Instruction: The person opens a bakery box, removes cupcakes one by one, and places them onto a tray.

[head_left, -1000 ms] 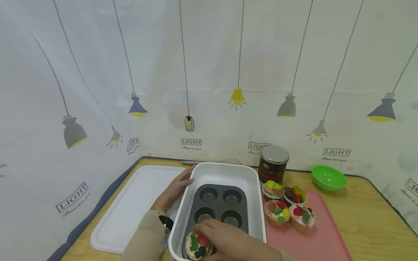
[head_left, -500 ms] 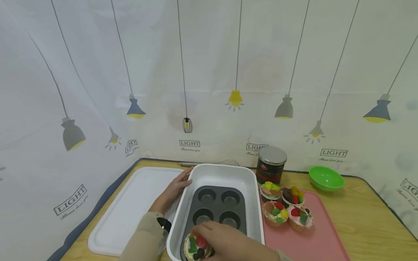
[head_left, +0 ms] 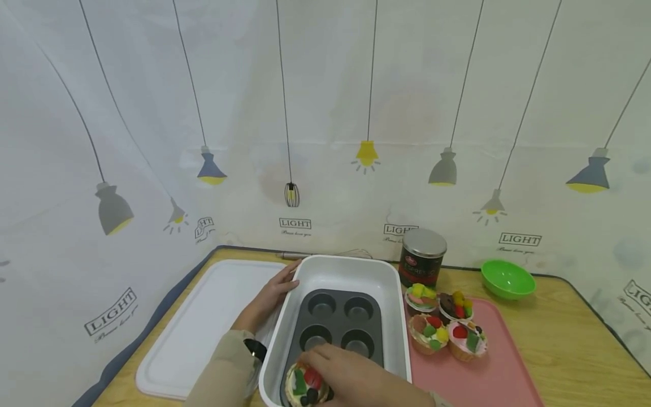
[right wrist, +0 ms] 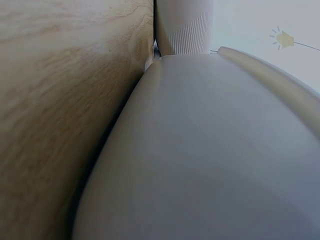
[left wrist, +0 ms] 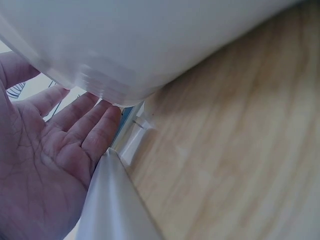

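A deep white rectangular bin point(head_left: 402, 316) holds a dark muffin tin point(head_left: 338, 322) with round cups. My right hand point(head_left: 351, 373) grips a cream-topped cupcake point(head_left: 307, 381) with red, green and black decorations at the tin's near left cup. Whether its base touches the cup's bottom is hidden. My left hand point(head_left: 267, 299) rests against the bin's left side near the rim. In the left wrist view, the left hand's nearly straight fingers point(left wrist: 85, 117) touch the bin's outer wall. The right wrist view shows a smooth pale wall and wood, without the hand.
Several decorated cupcakes point(head_left: 427, 333) stand on a pink tray point(head_left: 473, 384) at the right. Behind them are an espresso tin point(head_left: 422, 260) and a green bowl point(head_left: 508, 278). A white tray point(head_left: 203, 322) lies left. A whisk point(head_left: 300, 255) lies behind the bin.
The head view has shifted slightly. My right hand stays on the cupcake at the near left cup, and my left hand stays at the bin's side.
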Demonstrator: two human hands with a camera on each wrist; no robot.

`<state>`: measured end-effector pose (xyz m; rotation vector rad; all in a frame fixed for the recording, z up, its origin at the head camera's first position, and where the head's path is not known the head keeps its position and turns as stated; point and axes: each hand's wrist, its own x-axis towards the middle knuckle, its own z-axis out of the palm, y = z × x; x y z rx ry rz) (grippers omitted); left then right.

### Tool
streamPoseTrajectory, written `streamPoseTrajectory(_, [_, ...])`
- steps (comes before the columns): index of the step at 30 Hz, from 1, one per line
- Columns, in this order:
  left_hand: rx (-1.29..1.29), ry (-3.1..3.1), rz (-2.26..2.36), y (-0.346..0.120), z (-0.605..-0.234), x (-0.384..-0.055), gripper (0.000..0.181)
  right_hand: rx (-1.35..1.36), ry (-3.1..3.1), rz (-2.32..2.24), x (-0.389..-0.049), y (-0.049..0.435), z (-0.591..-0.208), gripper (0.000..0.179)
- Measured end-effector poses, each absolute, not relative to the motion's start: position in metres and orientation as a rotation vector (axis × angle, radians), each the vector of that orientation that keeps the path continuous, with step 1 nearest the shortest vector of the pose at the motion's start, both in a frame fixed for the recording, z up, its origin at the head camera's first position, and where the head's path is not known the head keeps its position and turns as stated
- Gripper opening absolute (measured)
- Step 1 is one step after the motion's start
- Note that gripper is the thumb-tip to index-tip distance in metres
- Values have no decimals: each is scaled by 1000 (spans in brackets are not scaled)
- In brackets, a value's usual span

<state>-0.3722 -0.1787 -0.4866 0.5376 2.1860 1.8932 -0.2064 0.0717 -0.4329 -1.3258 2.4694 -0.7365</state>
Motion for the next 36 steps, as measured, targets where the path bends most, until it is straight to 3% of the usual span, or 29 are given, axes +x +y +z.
streamPoseTrajectory(19, [499,2181,1895,-179,-489,-373,60,-1387,2418,-864,-205,74,-432,64])
streamPoseTrajectory(26, [491,2176,1898,-180,-487,-371,61,-1265,2402,-969,-205,76,-426,61])
streamPoseTrajectory(33, [532,2147,1915,-179,-487,-372,62,-1533,2553,-997,-208,81,-424,70])
streamPoseTrajectory(36, [565,2125,1922,-181,-488,-374,62,-1505,2567,-1019,-209,88,-421,71])
